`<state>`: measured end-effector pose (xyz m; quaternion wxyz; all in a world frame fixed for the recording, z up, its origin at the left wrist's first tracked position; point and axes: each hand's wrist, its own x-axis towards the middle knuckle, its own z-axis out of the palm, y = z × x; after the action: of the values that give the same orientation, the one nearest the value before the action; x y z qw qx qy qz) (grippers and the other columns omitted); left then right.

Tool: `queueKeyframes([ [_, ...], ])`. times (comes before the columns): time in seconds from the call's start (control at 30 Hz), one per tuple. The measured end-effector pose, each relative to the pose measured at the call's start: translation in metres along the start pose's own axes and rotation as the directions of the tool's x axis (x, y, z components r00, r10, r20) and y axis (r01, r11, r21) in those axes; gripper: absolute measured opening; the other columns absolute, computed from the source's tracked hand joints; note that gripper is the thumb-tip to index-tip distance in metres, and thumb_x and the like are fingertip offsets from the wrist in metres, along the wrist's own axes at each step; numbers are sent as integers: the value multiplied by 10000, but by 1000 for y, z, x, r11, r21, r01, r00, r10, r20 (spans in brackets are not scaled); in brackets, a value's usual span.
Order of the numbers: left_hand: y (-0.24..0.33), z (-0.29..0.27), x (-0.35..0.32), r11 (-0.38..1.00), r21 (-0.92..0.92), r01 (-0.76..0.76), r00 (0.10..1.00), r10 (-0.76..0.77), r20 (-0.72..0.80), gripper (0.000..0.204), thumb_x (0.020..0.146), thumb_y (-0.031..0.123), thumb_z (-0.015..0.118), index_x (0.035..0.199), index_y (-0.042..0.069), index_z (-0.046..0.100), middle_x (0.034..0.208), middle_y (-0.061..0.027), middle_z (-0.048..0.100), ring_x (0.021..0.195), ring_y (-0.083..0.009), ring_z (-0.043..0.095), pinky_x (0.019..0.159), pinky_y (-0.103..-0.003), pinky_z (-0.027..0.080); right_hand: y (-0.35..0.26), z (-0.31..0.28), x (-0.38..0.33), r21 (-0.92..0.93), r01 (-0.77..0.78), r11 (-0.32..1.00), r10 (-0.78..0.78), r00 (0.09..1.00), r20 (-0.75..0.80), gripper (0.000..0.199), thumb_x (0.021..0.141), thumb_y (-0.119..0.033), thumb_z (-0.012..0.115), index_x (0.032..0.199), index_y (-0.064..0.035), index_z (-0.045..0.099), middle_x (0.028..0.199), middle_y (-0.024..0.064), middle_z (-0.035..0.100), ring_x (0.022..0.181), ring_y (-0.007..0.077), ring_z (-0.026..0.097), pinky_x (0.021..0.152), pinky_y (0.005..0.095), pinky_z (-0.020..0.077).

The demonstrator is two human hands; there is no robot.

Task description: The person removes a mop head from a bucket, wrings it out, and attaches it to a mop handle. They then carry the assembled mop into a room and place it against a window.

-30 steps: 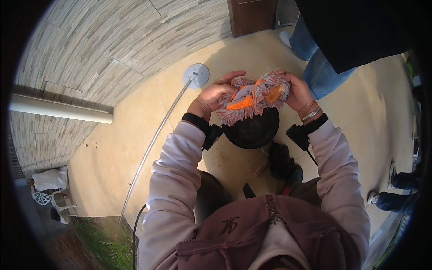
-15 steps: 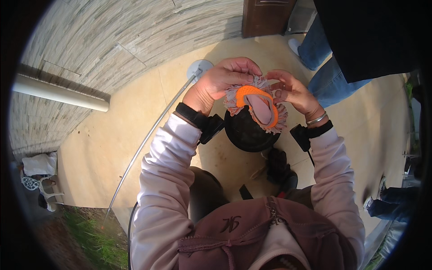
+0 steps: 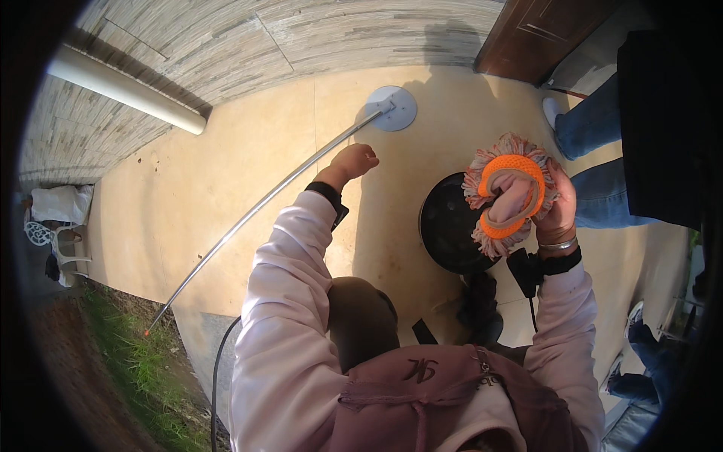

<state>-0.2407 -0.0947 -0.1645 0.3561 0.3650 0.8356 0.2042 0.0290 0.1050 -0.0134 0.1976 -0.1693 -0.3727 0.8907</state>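
— Where to find mop pad (image 3: 514, 197)?
— Near three o'clock, clamped at edge in fingers of right hand (image 3: 559, 203). Seems light and soft; better to grip orange rim (image 3: 515, 162).
— And about left hand (image 3: 354, 160)?
— Seems empty at twelve o'clock, with fingers curled together. See grey disc (image 3: 393, 110) beyond.

Beige floor (image 3: 226, 173), few dark specks (image 3: 157, 160). Grey disc (image 3: 403, 110) flat near far edge; attached metal pole (image 3: 248, 216) runs diagonally, tip past lower-left edge. Black round object (image 3: 446, 233) mid-floor, kind unclear, partly hidden. Dark bundle (image 3: 480, 301) just beside it, also unclear. White shoe (image 3: 552, 113) near right end of the far edge.
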Motion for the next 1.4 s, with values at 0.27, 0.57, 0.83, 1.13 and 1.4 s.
queueKeyframes([
  [0.27,-88,19,66,875,147,461,855,-392,-340,340,807,124,489,1146,132,498,1196,-94,492,1142,-283,438,890,-423,389,4,-19,-14,-174,9,985,-31,992,-125,304,886,-201,433,1043,46,514,957,121,584,873,191,569,796,282,442],
  [0.57,-80,35,96,847,233,479,834,-355,-423,269,812,263,548,1043,126,528,1008,-70,571,928,-260,570,739,-366,469,1,-11,-33,-89,-9,996,-15,962,-273,381,885,-253,437,1135,34,461,1069,134,550,975,212,548,863,327,434],
  [0.83,-34,-57,27,979,202,30,858,79,-508,441,817,499,478,902,72,548,803,-116,596,773,-314,576,668,-375,454,6,-7,-10,-257,-41,965,3,989,-147,355,817,-40,403,1166,3,445,1075,112,544,941,209,547,847,315,438],
  [1.13,37,-137,-81,964,-255,81,973,-131,-188,729,680,766,406,576,51,508,495,-28,415,489,-160,429,507,-283,399,-24,18,40,-345,-45,938,8,994,-108,296,845,-64,355,1079,24,514,1063,107,539,968,187,524,862,289,421],
  [1.4,101,-152,-205,916,-390,93,996,-89,29,686,682,737,454,587,61,524,504,-20,417,477,-148,419,477,-279,377,-67,102,21,-361,46,932,-26,998,60,336,895,-241,463,1101,22,503,1070,95,541,989,183,522,860,296,427],
])
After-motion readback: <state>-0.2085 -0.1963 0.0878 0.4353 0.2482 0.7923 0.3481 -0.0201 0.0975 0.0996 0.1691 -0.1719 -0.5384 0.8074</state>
